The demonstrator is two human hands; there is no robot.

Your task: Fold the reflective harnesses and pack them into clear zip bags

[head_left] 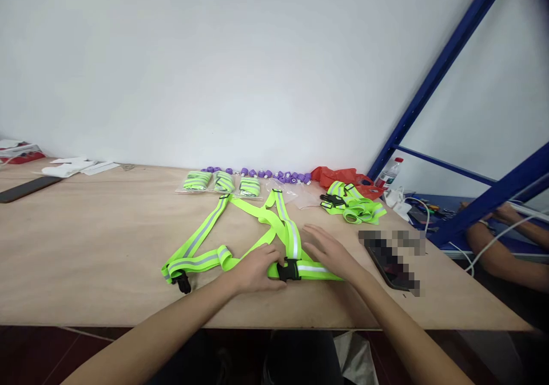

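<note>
A neon-yellow reflective strap harness [201, 242] lies spread on the wooden table [86, 259]. My left hand [257, 268] rests on its belt strap just left of the black buckle [288, 270], fingers curled down onto the strap. My right hand [328, 251] lies flat on the belt to the right of the buckle, fingers stretched out and pointing left. A second black buckle half [183, 282] sits at the harness's left end.
Three bagged folded harnesses [222, 183] lie by the wall, with purple small parts [274, 175], a red bag [343, 176] and a loose harness heap [354, 205]. A phone [388, 265] lies at my right. Another person's arms [506, 253] work at the far right behind a blue frame [484, 202].
</note>
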